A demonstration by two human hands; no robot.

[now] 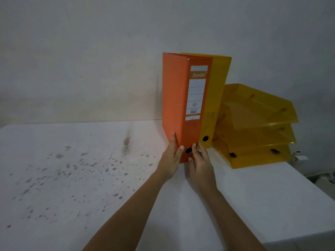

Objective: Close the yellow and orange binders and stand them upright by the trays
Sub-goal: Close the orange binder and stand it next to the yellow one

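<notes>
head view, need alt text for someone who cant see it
Two bare hands, left hand and right hand, steady an upright closed orange binder on a stained white table. A yellow binder stands just behind it, beside stacked yellow trays.

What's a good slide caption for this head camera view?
Both hands, left hand and right hand, steady an upright orange cardboard binder beside a yellow binder and stacked translucent yellow plastic trays.

Orange binder, yellow binder, translucent yellow trays, grey-speckled white table.
</notes>
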